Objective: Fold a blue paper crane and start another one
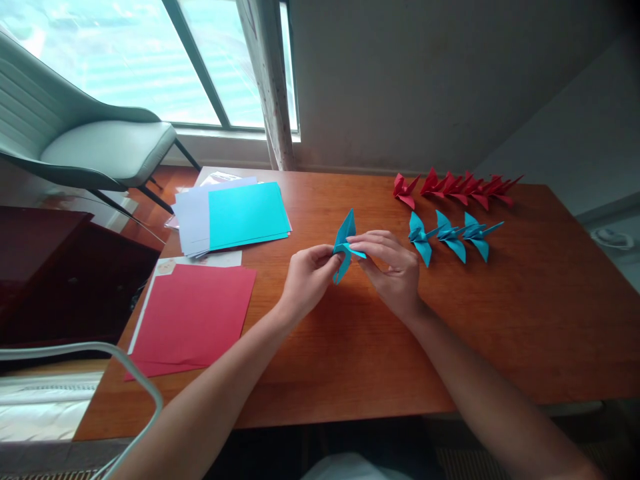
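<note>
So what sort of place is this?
Likely a home or hotel room used for origami: a wooden table beside a window, a padded chair, paper sheets and finished cranes. The left hand and right hand pinch a blue crane.

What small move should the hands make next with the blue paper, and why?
Probably the right hand should press down the small tip it pinches, while the left hand grips the blue paper. The piece is held between both hands and does not yet look like the three blue cranes lying beside it.
</note>
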`<state>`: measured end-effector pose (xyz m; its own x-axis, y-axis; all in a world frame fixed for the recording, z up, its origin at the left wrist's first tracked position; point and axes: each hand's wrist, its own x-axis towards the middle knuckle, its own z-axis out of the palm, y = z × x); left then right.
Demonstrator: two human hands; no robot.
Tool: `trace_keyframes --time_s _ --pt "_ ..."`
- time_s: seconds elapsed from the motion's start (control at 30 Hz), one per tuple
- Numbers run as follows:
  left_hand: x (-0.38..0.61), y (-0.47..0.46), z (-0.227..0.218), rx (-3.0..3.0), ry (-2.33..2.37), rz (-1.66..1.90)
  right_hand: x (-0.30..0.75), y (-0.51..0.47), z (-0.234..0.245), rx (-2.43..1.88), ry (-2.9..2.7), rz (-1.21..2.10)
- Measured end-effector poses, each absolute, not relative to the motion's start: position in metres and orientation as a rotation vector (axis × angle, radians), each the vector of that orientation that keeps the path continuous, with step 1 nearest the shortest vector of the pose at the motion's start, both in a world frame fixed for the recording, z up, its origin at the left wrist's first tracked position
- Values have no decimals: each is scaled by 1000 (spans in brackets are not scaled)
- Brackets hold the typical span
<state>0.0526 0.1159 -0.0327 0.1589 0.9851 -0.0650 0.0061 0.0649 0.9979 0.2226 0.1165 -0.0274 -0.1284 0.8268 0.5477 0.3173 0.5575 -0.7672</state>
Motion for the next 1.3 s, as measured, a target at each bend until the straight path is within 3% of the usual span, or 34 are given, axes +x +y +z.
trace_keyframes --time_s 0.37,0.93,1.3 --pt "51 114 -21 833 941 1055 221 112 -33 -714 -1976 86" --pt "52 116 -29 1324 1038 938 223 122 -31 -1043 -1837 598" --pt "53 115 -29 1304 973 899 228 125 -37 -923 -2011 145"
